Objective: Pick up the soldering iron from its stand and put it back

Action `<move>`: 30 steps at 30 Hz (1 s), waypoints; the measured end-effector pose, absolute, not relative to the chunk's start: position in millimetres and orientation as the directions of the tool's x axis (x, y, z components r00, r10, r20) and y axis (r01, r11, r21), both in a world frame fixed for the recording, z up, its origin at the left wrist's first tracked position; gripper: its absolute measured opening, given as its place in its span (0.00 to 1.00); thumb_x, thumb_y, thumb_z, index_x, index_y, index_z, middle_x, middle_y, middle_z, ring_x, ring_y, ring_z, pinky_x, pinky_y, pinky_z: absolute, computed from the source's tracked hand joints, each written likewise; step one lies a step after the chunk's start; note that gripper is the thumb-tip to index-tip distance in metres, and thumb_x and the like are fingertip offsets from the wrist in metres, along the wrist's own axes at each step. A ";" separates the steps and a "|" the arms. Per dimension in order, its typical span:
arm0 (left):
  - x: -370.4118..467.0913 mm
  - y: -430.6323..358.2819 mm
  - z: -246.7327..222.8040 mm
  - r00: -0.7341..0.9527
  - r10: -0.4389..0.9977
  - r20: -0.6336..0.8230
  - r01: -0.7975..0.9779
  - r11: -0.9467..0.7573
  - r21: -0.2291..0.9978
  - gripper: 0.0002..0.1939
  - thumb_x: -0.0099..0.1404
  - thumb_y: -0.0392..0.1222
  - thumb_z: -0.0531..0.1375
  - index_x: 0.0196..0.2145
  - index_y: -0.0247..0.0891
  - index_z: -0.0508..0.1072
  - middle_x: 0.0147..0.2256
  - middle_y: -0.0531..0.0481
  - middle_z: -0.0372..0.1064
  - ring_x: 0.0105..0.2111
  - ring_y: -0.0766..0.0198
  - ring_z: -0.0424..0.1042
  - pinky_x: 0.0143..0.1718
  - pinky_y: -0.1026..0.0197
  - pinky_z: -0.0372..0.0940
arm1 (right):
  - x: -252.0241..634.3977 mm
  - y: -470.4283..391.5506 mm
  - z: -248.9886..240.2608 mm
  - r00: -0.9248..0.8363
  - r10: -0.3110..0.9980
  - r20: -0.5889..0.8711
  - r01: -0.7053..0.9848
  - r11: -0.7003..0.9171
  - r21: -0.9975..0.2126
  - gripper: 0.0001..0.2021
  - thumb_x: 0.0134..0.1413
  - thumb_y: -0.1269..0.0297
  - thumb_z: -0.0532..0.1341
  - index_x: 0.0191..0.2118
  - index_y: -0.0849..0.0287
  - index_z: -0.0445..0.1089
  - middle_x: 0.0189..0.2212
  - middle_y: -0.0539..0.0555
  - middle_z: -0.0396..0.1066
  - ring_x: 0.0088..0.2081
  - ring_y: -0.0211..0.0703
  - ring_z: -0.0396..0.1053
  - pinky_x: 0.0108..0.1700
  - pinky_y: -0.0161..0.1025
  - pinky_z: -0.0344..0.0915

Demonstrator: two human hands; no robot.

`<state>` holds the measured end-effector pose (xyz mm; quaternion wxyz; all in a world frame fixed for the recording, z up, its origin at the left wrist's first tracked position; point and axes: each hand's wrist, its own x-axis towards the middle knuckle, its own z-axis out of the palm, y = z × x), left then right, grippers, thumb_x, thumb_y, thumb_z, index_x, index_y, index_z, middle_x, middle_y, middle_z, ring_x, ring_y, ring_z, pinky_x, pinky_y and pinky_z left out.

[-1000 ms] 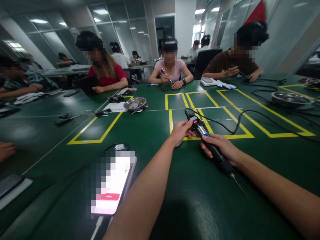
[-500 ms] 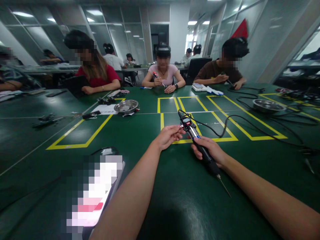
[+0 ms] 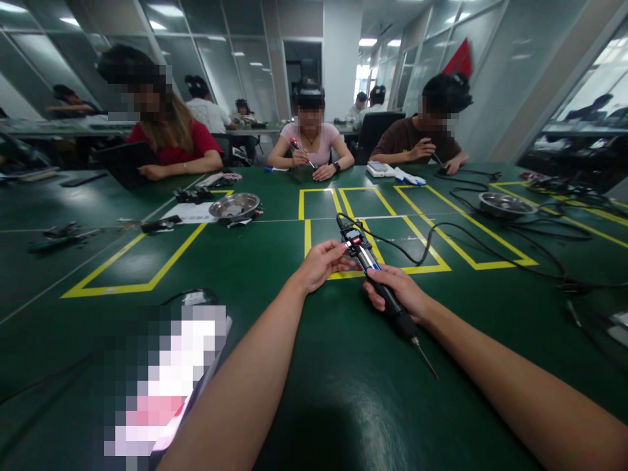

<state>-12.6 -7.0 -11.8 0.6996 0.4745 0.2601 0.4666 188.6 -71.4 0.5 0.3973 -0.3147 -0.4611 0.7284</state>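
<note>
My right hand (image 3: 400, 288) is wrapped around the black grip of a corded electric screwdriver (image 3: 391, 306). Its long thin bit points down toward the near right, and its silver and blue section shows above my fingers. At the far end, a black cable loops out of the tool beside a small red-and-black part (image 3: 354, 239). My left hand (image 3: 321, 265) is closed in a pinch against that end, thumb and forefinger at a tiny pale piece. Whether the fingers grip this piece or merely touch it cannot be made out.
Yellow tape outlines mark the green table (image 3: 333, 366). A bright-screened device (image 3: 171, 379) lies beside my left forearm. Metal bowls (image 3: 235, 207) stand farther off at left and right (image 3: 507, 204). Cables (image 3: 554, 255) run along the right. Several people sit opposite, one holding a red-handled screwdriver (image 3: 300, 149).
The camera has turned slightly to the right, so most things sit farther left. Both hands keep their hold at the screwdriver. The co-worker at right has raised one hand a little.
</note>
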 end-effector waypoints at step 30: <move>-10.8 -6.8 -10.1 0.357 0.926 0.120 -0.369 0.021 0.929 0.18 0.56 0.48 0.66 0.27 0.37 0.60 0.16 0.58 0.61 0.15 0.72 0.61 0.18 0.70 0.56 | 189.3 -71.3 2.4 -0.539 0.833 -0.122 -0.251 -0.297 -0.921 0.18 0.54 0.57 0.64 0.48 0.60 0.66 0.23 0.49 0.67 0.17 0.32 0.59 0.17 0.32 0.59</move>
